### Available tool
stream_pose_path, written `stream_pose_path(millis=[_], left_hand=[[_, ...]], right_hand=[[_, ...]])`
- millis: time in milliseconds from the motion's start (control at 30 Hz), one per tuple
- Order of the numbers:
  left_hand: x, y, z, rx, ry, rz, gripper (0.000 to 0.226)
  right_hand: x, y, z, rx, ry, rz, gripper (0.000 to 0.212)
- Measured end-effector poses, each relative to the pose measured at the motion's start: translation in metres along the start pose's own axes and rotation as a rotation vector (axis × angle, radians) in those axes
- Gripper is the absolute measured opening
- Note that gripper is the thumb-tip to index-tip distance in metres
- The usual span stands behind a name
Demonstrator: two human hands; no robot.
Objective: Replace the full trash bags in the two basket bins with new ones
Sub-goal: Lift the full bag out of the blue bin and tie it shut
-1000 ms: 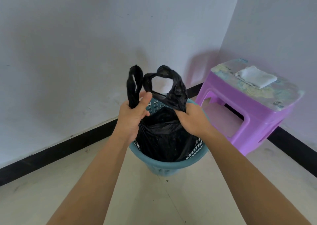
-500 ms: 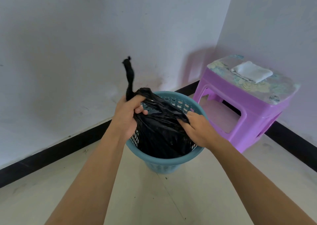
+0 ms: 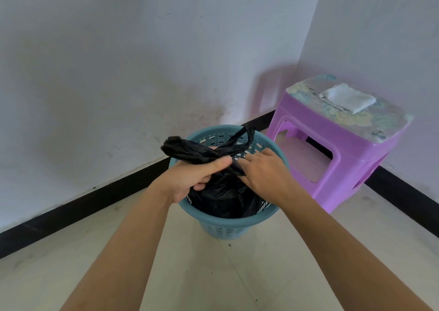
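Head view: left hand (image 3: 190,180) and right hand (image 3: 263,173) curled round twisted glossy black bag handles (image 3: 187,150) over perforated teal bin (image 3: 228,223).

Bare home corner; tiled floor (image 3: 273,275); purple plastic stool (image 3: 337,144)

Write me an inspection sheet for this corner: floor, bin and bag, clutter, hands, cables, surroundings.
Surface: pale tiled floor, with a few dark specks near the bin.
Job's things: one teal basket bin stands on the floor. The black trash bag sits inside it, its twisted handles raised above the rim. Second bin, new bags: nothing seen.
Clutter: a folded white cloth lies on the purple stool.
Grippers: the left hand grips the twisted handles; the right hand pinches the bag's neck.
Cables: nothing seen.
Surroundings: white walls meet in a corner, edged by a black baseboard. The stool stands close beside the bin.
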State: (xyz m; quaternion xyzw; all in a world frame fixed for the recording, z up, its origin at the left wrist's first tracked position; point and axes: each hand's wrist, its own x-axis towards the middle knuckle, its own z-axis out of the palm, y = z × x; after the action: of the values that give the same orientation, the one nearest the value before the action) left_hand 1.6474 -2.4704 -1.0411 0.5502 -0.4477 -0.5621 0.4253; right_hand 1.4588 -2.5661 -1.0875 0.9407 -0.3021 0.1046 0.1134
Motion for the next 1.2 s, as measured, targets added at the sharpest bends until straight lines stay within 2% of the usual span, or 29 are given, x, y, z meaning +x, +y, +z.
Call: stream_pose_path(millis=[67, 133, 200, 300, 367, 433, 467, 533, 600, 633, 700, 767, 833, 900, 967, 1033, 1100, 1133, 1200], left_hand=[[0.001, -0.004, -0.002, -0.098, 0.032, -0.043, 0.033], [-0.001, -0.004, -0.002, -0.215, -0.004, -0.037, 0.035], [-0.001, -0.007, -0.003, -0.296, -0.063, -0.048, 0.033], [0.001, -0.007, -0.002, -0.318, -0.105, -0.064, 0.051], [0.000, -0.002, -0.002, -0.296, -0.102, -0.079, 0.060], [-0.001, 0.004, -0.001, -0.255, -0.100, -0.075, 0.057], [-0.003, 0.006, 0.000, -0.221, -0.099, -0.075, 0.056], [-0.004, 0.007, 0.000, -0.174, -0.080, -0.083, 0.056], [-0.003, 0.005, -0.001, -0.201, -0.032, -0.087, 0.051], [-0.002, 0.004, -0.002, -0.241, -0.004, -0.086, 0.049], [0.001, 0.002, -0.005, -0.359, 0.057, -0.072, 0.041], [0.003, 0.001, -0.009, -0.488, 0.121, -0.029, 0.032], [0.005, -0.002, -0.014, -0.572, 0.191, 0.023, 0.021], [0.005, -0.005, -0.016, -0.577, 0.233, 0.041, 0.021], [0.002, -0.009, -0.012, -0.550, 0.236, 0.064, 0.022], [0.001, -0.010, -0.011, -0.554, 0.220, 0.095, 0.022], [-0.002, -0.009, -0.015, -0.542, 0.190, 0.117, 0.022], [-0.003, -0.008, -0.017, -0.519, 0.173, 0.120, 0.022], [-0.008, -0.007, -0.019, -0.471, 0.140, 0.111, 0.022]], right_hand=[[0.000, -0.004, 0.004, 0.035, 0.012, 0.005, 0.041], [-0.001, -0.004, 0.006, 0.173, 0.038, 0.033, 0.044], [-0.001, 0.000, 0.003, 0.422, -0.023, 0.115, 0.048], [-0.005, 0.006, -0.004, 0.845, -0.206, 0.300, 0.058], [-0.006, 0.005, -0.010, 1.002, -0.171, 0.371, 0.070], [-0.002, 0.001, -0.021, 1.110, -0.057, 0.379, 0.087], [0.002, -0.001, -0.029, 1.140, -0.005, 0.354, 0.087], [0.013, -0.005, -0.046, 1.202, 0.097, 0.295, 0.071], [0.021, -0.012, -0.062, 1.363, 0.230, 0.324, 0.033], [0.024, -0.014, -0.067, 1.427, 0.300, 0.361, 0.025], [0.023, -0.016, -0.069, 1.445, 0.374, 0.460, 0.044], [0.017, -0.013, -0.066, 1.493, 0.287, 0.549, 0.045], [0.009, -0.009, -0.060, 1.486, 0.026, 0.557, 0.029], [0.001, -0.008, -0.051, 1.395, -0.263, 0.498, 0.021], [-0.003, -0.010, -0.046, 1.368, -0.403, 0.471, 0.020], [-0.002, -0.011, -0.044, 1.398, -0.388, 0.478, 0.022], [0.003, -0.008, -0.037, 1.447, -0.211, 0.558, 0.018], [0.005, -0.005, -0.031, 1.387, -0.124, 0.568, 0.027], [0.009, -0.005, -0.021, 1.117, -0.084, 0.437, 0.058]])
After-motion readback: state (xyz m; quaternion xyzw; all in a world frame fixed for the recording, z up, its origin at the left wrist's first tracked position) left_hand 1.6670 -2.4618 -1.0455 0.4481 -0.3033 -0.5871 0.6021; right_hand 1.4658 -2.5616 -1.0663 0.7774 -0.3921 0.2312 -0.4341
